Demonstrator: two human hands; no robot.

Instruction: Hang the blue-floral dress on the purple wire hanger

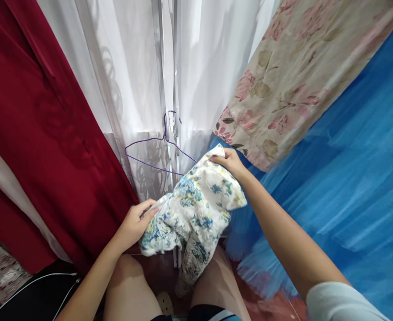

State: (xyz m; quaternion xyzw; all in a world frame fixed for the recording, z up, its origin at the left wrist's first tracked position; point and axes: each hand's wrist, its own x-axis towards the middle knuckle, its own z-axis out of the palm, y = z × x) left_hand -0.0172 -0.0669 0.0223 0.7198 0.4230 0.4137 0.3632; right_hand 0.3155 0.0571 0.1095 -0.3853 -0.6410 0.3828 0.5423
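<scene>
A white garment with blue and yellow flowers (196, 200) is stretched between my two hands above my knees; its exact kind is hard to make out. My left hand (137, 225) pinches its lower left edge, thumb on top. Higher up on the right, my right hand (229, 161) grips the upper corner. Behind the cloth hangs a purple wire hanger (146, 141), hooked at a metal gate or frame. The garment covers the hanger's right end, so I cannot tell whether the two touch. Loose folds of the cloth drop between my legs.
A dark red curtain (49, 125) hangs at left and white curtains (129, 53) behind the metal bars (175, 80). On the right hang a beige floral cloth (266, 89) and blue tulle (343, 178). A black round item with a white cord (32, 294) lies at lower left.
</scene>
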